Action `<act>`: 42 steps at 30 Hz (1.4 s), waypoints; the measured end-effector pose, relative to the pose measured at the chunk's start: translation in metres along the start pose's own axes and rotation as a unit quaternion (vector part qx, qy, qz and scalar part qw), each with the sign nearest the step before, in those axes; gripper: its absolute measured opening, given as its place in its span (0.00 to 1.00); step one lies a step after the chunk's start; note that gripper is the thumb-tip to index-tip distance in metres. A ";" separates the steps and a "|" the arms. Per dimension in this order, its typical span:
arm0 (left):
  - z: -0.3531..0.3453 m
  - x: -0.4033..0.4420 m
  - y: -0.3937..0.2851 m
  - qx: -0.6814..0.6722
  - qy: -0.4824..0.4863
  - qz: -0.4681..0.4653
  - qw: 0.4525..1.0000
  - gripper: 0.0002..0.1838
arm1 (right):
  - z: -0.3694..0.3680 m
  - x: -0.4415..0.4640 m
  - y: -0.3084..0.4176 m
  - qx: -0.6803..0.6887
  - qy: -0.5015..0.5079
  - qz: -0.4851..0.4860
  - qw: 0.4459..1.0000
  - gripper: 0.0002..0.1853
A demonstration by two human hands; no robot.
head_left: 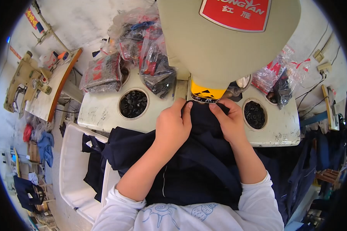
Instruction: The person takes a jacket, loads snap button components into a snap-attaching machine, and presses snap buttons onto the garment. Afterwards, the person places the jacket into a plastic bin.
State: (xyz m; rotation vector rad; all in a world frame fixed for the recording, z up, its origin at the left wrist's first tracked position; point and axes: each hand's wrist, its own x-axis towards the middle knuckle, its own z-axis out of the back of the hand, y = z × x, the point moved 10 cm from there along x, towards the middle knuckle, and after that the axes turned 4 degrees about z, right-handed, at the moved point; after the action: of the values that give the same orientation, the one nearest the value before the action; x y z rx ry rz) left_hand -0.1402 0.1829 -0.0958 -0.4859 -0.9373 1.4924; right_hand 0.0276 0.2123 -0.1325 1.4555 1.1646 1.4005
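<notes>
A dark navy garment lies across my lap and reaches up to the head of a beige snap-fastening machine. My left hand pinches the garment's upper edge between thumb and fingers, just left of the machine's yellow guard. On the other side, my right hand grips the same edge in a like pinch. The cloth between them is drawn up under the guard, which hides the point where the machine meets it.
Round wells with black fasteners, one on the left and one on the right, are set in the machine's table. Plastic bags lie behind. A white bin with dark cloth stands at left, near a sewing machine.
</notes>
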 end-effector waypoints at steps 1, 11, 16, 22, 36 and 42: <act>-0.001 0.002 0.002 0.003 0.004 0.008 1.000 0.08 | 0.000 0.001 -0.002 0.006 0.002 -0.007 1.000 0.07; -0.013 0.008 0.018 0.008 0.023 0.017 1.000 0.08 | 0.003 0.004 -0.020 -0.073 0.009 -0.031 0.997 0.10; -0.015 0.007 0.025 0.009 0.034 0.036 0.999 0.10 | -0.001 0.004 -0.010 -0.126 0.022 -0.003 0.992 0.09; -0.015 0.007 0.026 -0.011 0.033 0.042 0.998 0.13 | 0.000 0.003 -0.014 -0.118 0.017 -0.021 0.993 0.09; 0.019 -0.029 0.050 -0.038 0.133 0.054 0.989 0.12 | -0.029 -0.039 0.014 -0.185 0.165 0.015 0.969 0.09; 0.080 0.032 0.095 0.225 -0.077 -0.058 0.970 0.08 | -0.018 -0.039 0.033 -0.284 0.137 0.053 0.947 0.11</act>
State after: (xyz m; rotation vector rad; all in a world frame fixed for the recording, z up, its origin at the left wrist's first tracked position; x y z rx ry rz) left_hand -0.2657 0.1993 -0.1164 0.0156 -0.7001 1.5917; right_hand 0.0141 0.1650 -0.1102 0.9420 0.7482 1.8672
